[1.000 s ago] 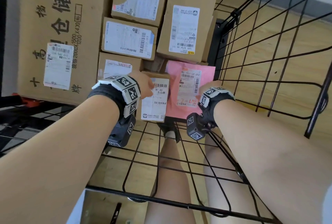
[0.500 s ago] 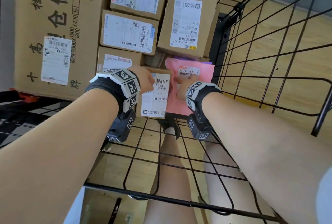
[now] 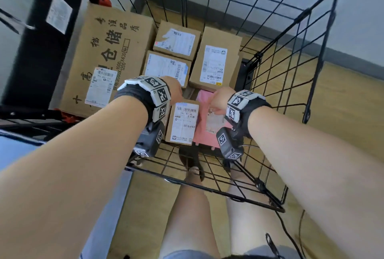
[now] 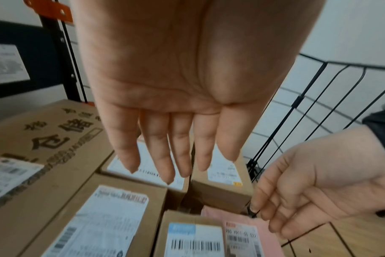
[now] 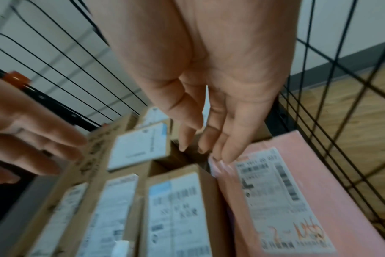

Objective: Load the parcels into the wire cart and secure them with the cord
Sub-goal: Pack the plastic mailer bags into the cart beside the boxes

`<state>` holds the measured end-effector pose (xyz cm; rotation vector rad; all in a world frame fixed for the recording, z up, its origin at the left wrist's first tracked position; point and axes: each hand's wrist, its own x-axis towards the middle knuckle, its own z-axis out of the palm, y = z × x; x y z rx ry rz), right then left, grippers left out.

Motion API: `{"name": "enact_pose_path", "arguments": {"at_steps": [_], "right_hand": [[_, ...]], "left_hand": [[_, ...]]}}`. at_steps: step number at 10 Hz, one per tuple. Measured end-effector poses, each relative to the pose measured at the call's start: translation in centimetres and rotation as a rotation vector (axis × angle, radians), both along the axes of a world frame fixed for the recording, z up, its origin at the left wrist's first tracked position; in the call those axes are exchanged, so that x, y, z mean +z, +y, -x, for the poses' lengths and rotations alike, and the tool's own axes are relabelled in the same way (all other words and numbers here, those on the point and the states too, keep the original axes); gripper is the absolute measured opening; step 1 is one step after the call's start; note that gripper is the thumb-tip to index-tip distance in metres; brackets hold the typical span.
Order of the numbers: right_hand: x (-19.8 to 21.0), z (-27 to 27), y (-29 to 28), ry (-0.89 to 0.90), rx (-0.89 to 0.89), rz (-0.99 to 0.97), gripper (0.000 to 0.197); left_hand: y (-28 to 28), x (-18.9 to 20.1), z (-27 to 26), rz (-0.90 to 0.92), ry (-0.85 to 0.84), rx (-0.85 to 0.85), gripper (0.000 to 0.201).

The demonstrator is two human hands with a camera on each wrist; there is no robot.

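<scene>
The black wire cart (image 3: 295, 36) holds a large printed cardboard box (image 3: 108, 55) on the left, several small labelled boxes (image 3: 214, 61) in the middle and a pink mailer (image 3: 207, 132) at the near right. My left hand (image 4: 178, 167) hovers with straight fingers above the small boxes (image 4: 121, 213), touching nothing. My right hand (image 5: 204, 147) reaches down with relaxed fingers. Its fingertips (image 5: 225, 159) touch the far left corner of the pink mailer (image 5: 297, 191), next to a small box with a blue-edged label (image 5: 176, 208).
A black shelf frame (image 3: 41, 40) with orange brackets stands left of the cart. Wooden floor (image 3: 349, 96) lies to the right, a white wall beyond. My legs stand against the cart's near side, and a thin black cable (image 3: 288, 231) trails by my right leg.
My left hand has lifted off the small blue-labelled box. My right hand slid from the mailer's right edge to its far left corner. The head view has pulled back and up.
</scene>
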<state>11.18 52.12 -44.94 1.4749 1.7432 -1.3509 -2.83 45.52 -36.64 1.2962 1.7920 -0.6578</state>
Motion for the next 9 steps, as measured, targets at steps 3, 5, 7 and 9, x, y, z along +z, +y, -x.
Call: {"name": "enact_pose_path", "arguments": {"at_steps": [3,5,7,9], "right_hand": [[12.6,1.7,0.6,0.094,0.217,-0.220,0.036],[18.4,0.9,-0.7,0.178,0.442,-0.308,0.036],[24.1,-1.0,-3.3,0.301,0.637,-0.425,0.034],[30.0,-1.7,-9.0,0.422,0.880,-0.489,0.034]], "left_hand": [[-2.0,9.6,-0.7,-0.182,0.082,0.168,0.039],[-5.2,15.1,-3.5,-0.349,0.153,0.415,0.036],[-9.7,19.8,-8.0,-0.454,0.216,0.680,0.035],[-17.1,25.0,-11.0,-0.528,0.329,0.868,0.037]]}}
